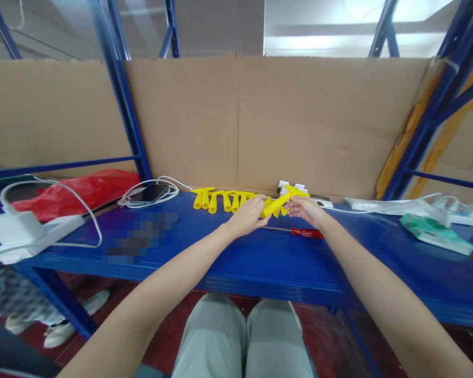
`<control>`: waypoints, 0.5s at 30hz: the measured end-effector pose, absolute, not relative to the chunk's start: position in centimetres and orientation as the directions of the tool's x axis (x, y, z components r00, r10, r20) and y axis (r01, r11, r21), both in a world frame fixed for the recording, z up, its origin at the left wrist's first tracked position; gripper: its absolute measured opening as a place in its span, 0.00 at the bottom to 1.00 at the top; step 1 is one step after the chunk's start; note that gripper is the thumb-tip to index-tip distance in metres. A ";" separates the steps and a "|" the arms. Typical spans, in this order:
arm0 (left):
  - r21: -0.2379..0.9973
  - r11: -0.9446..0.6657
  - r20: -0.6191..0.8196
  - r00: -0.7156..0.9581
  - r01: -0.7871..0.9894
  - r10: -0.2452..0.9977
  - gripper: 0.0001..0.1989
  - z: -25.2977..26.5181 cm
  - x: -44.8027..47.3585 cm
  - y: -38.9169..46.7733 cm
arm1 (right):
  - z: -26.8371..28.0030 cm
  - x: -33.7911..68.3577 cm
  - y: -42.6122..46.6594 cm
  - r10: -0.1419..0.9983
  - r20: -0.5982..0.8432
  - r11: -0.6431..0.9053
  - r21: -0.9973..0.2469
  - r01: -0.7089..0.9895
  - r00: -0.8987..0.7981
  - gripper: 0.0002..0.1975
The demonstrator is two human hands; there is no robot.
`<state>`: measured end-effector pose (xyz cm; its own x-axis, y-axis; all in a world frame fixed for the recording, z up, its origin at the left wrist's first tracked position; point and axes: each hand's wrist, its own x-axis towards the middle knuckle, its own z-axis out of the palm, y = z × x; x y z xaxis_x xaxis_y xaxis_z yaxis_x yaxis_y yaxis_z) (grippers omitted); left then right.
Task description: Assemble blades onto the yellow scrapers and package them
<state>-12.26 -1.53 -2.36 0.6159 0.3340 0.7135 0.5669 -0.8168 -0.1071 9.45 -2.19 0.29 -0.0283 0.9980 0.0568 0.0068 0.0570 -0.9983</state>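
Note:
Between my two hands is a yellow T-shaped plastic piece, tilted, with a tube-like handle toward the left and a wider head at the upper right. My left hand is closed around the handle end. At the head, my right hand grips with bent fingers, partly hidden behind the piece. Several similar yellow pieces lie in a row along the back of the blue table, their open tube ends facing me; my left hand covers some of them. Just in front of my hands lies a screwdriver with a red handle.
On the left are a red plastic bag, coiled white cable over a phone, and a white power strip with a charger. A green-and-white packet lies right. Cardboard stands behind the blue table.

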 end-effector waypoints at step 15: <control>0.067 -0.720 0.468 0.615 0.691 0.634 0.19 -1.3 -12.1 -3.9 | 0.2 7.4 -2.9 0.999 0.022 0.012 -0.972 -0.233 -0.040 0.13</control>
<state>-12.10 -3.91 -1.31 0.6154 0.6341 0.4681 0.6908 -0.7199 0.0670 7.40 -2.89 0.24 -0.0396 0.9990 0.0221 -0.2330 0.0123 -0.9724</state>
